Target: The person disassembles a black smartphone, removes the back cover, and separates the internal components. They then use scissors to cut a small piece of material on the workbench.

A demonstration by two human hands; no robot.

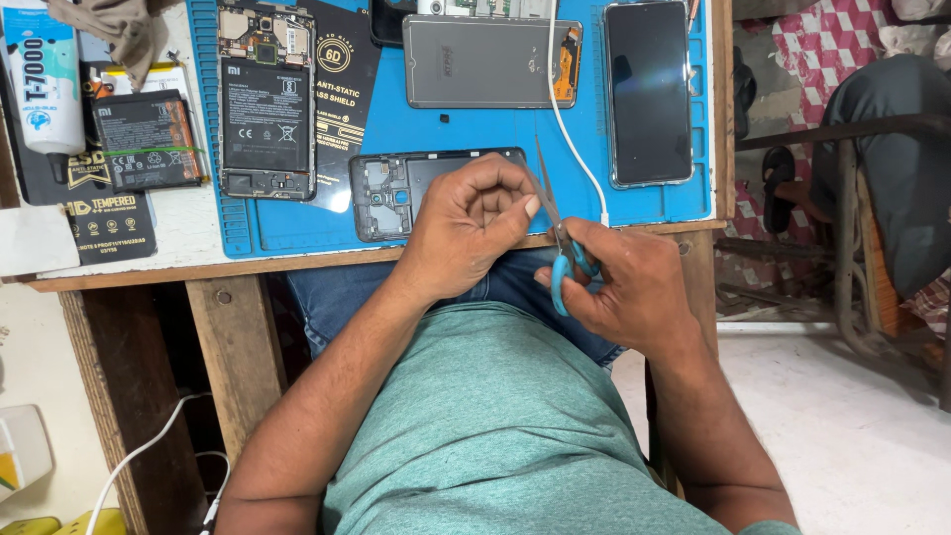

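My right hand [629, 287] grips small scissors with blue handles [563, 260], their blades pointing up toward the mat. My left hand [471, 223] is closed just beside the blades, thumb and fingers pinched together; what they pinch is too small to make out. Both hands hover at the table's front edge, above my lap. Partly under my left hand lies a black phone frame [388, 193] with its camera holes showing, on the blue work mat [436, 129].
On the mat lie an opened phone with its battery exposed [265, 104], a grey back cover [485, 61], a dark-screened phone [649, 91] and a white cable [570, 129]. A loose battery [147, 139], glue tube [45, 84] and screen-protector packs sit left. A seated person [892, 168] is at right.
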